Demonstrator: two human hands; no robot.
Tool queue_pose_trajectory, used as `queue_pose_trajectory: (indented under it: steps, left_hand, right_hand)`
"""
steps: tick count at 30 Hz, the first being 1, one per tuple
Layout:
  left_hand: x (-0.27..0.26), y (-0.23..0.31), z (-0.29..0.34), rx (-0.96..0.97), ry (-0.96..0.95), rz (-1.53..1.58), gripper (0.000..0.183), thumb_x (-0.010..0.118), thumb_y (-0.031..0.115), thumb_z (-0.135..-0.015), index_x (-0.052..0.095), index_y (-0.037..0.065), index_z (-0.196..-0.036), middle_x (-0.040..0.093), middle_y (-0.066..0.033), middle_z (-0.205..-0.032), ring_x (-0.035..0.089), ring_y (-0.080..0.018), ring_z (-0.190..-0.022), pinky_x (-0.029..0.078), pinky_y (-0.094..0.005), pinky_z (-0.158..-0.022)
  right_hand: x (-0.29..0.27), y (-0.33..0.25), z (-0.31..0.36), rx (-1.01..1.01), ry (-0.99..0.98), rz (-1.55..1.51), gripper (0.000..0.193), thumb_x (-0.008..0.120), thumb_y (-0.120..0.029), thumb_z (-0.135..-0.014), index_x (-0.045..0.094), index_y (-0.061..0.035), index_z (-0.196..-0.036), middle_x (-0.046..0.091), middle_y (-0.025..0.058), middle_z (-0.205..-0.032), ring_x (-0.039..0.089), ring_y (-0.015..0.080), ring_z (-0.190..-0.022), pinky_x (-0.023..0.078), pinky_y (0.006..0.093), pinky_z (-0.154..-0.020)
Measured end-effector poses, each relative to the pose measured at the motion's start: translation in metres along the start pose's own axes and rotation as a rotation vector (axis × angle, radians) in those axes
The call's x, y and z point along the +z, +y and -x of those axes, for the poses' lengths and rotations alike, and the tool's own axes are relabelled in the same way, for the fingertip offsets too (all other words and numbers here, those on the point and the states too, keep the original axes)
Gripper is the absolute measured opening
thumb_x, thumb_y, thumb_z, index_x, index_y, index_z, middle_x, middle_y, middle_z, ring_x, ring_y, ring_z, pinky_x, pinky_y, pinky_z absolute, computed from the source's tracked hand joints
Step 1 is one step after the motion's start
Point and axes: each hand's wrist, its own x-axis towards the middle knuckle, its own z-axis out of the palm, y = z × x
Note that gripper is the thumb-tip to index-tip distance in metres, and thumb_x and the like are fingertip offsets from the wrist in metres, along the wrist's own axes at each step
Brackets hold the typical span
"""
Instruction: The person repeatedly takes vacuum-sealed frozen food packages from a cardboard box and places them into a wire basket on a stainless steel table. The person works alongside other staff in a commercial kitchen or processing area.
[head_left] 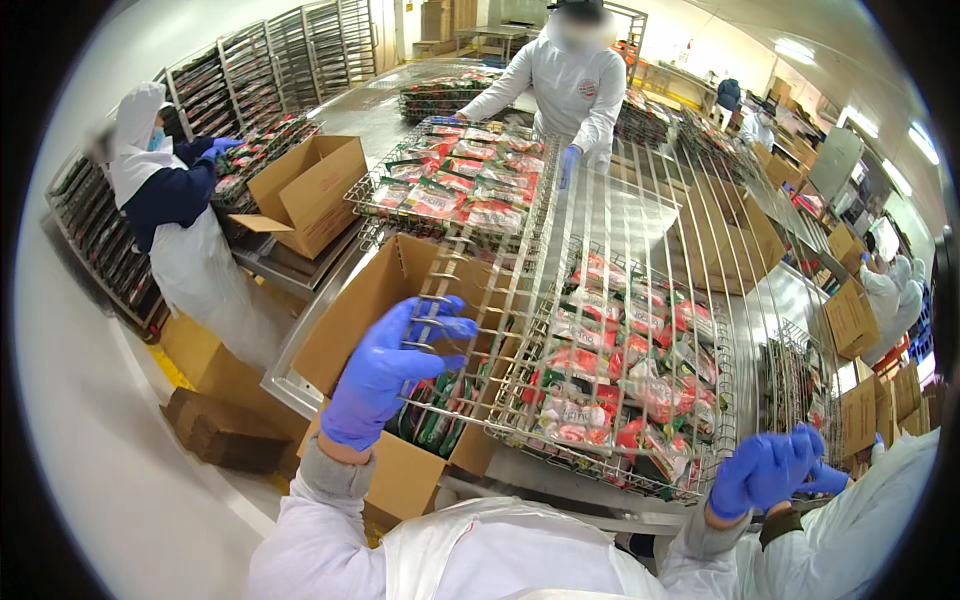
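Meanwhile, L hand (385, 370): blue-gloved, left of frame ctr., fingers hooked around the end wires of a bare wire rack (527, 300).
R hand (755, 478): also gloved, lwr. right, fingers curled; can't say if it grips a rack edge or nothing, w/ a neighbor's glove (828, 480) just beside it.
Wire rack: spans frame ctr., apparently tilted, its bars crossing in front of red-and-white pkgs (655, 390).
Pkgs: in rows inside a wire tray (560, 452), right of ctr.; some lie askew.
Carton (345, 330): left of ctr., flaps up, more pkgs inside, L hand and rack end above it.
Co-worker (565, 85): top ctr., in white, one glove near the rack's far side; contact unclear.
Rack wires: could snag the tray's wires, if the two meet at an angle, and drag the tray along.
Pkg. film: could split or crumple if one side of the rack drops, prob. from an uneven grip.
Carton flap: could get bent if the L end dips.
Elbow room: tight at lwr. right; a bump from the neighbor could jar the R hand.
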Motion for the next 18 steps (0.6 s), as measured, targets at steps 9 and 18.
queue_pose_trajectory:
  steps: [9, 18]
  left_hand:
    - [-0.052, 0.02, -0.024, 0.42, 0.242, 0.169, 0.063, 0.052, -0.004, -0.067, 0.047, -0.003, -0.13, 0.058, -0.0123, -0.12, 0.056, -0.0217, -0.114, 0.051, -0.0478, -0.096]
    - [-0.148, 0.04, -0.178, 0.467, 0.664, 0.086, 0.031, 0.055, -0.002, -0.073, 0.061, 0.004, -0.102, 0.061, -0.0062, -0.1, 0.058, -0.0186, -0.087, 0.054, -0.038, -0.066]
  right_hand:
    - [-0.083, 0.038, -0.171, -0.897, -0.951, 2.879, 0.02, 0.071, -0.023, -0.079, 0.054, -0.0134, -0.076, 0.05, 0.0011, -0.068, 0.052, 0.025, -0.086, 0.037, 0.0483, -0.09]
    - [-0.127, 0.089, -0.217, -0.511, -0.861, 2.905, 0.055, 0.07, -0.044, -0.081, 0.054, -0.0169, -0.127, 0.041, 0.0084, -0.137, 0.043, 0.0282, -0.122, 0.022, 0.0588, -0.109]
